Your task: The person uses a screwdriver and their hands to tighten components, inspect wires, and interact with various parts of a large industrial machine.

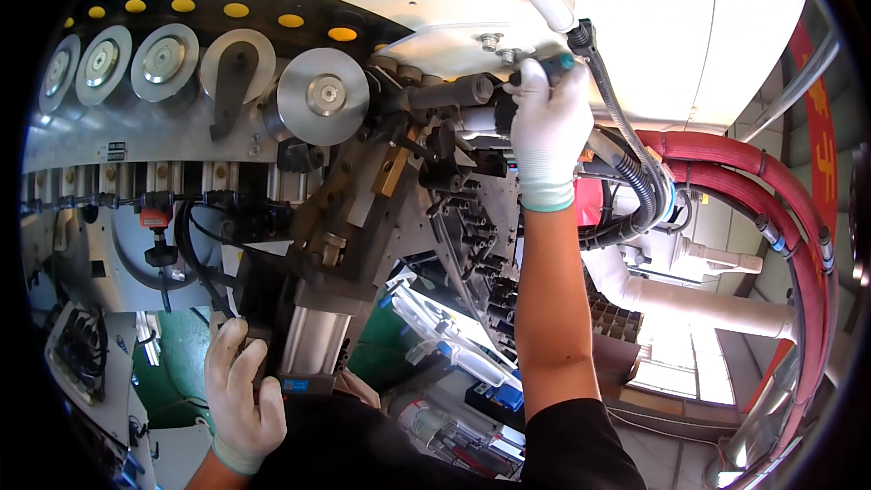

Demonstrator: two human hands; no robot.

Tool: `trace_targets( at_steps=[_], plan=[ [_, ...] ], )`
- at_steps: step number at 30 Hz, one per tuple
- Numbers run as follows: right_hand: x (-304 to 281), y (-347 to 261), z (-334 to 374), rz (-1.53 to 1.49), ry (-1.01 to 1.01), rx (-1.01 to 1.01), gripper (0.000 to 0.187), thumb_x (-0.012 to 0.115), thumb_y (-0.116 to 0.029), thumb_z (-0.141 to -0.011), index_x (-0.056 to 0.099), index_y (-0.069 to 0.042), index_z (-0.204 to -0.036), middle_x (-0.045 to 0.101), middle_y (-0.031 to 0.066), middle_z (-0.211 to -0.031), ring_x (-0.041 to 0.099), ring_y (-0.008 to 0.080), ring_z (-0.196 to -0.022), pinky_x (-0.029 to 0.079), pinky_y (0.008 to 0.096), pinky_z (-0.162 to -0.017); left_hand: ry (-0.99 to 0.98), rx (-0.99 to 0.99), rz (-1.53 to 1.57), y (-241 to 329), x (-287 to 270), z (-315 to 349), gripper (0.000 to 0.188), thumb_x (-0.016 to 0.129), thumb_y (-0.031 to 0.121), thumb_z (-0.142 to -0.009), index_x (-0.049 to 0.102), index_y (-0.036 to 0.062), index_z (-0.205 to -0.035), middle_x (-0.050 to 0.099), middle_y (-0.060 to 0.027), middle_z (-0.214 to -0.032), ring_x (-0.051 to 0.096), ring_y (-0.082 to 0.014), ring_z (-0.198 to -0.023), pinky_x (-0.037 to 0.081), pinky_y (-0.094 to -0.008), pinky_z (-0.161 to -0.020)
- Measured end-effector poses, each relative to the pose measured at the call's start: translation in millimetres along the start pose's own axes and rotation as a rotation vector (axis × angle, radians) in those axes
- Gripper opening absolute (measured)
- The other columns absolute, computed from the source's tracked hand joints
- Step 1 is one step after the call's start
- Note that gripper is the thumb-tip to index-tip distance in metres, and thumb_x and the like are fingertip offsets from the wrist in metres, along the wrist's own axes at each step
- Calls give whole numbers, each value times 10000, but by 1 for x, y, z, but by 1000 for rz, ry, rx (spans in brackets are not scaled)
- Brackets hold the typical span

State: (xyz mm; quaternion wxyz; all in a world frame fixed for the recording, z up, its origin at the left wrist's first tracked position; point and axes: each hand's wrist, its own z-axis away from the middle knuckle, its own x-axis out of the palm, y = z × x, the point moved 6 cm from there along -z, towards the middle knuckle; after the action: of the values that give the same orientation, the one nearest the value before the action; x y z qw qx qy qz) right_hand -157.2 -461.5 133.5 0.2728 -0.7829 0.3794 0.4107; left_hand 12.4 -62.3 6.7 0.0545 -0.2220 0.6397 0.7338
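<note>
My right hand (550, 122), in a white knit glove, is raised at the machine's upper middle. Its fingers are closed round a small tool (555, 64) with a dark body and teal end; the hand hides much of it, so its exact kind does not show. Just left of that hand is a grey metal rod (451, 93) with a round hollow end. My left hand (240, 390), also gloved, is low at the left with fingers apart and slightly bent. It is beside a silver pneumatic cylinder (314, 338); whether the fingertips touch the dark housing there cannot be made out.
Several metal rollers (324, 95) line the machine's upper left. A white panel (653, 18) spans the top. Thick red hoses (726, 152) and black corrugated conduit (642, 186) curve at the right. Below, a white frame (445, 313) stands over the green floor (181, 363).
</note>
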Motion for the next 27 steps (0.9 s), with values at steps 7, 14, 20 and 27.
trace_targets(
  at_steps=[7,14,20,27],
  plan=[
    [-16,2,18,-245,-13,195,213,719,-149,-986,589,9,-1046,725,167,-818,747,285,-712,577,371,-675,18,27,-11,-3,-2,4,392,567,47,-811,595,-79,-1181,535,-320,-1379,529,-499,-1277,404,-570,-1136],
    [-49,-14,48,-458,90,228,154,669,-40,-1001,614,10,-1135,780,117,-1005,744,148,-872,591,278,-803,23,25,-23,0,-2,3,397,564,37,-819,600,-80,-1196,539,-317,-1386,531,-495,-1284,414,-557,-1128],
    [-113,-14,81,-644,243,131,258,617,-42,-1040,512,68,-1248,720,235,-1130,749,261,-972,667,354,-812,-4,43,-72,5,2,3,421,498,5,-891,555,-79,-1299,495,-313,-1465,500,-466,-1346,393,-522,-1158],
    [-173,35,155,-857,519,457,424,618,-391,-1074,543,-8,-1241,710,221,-1151,769,306,-805,626,343,-708,110,46,-111,15,4,7,390,527,-31,-914,577,-76,-1298,523,-304,-1452,545,-446,-1299,429,-497,-1130]
  ],
)
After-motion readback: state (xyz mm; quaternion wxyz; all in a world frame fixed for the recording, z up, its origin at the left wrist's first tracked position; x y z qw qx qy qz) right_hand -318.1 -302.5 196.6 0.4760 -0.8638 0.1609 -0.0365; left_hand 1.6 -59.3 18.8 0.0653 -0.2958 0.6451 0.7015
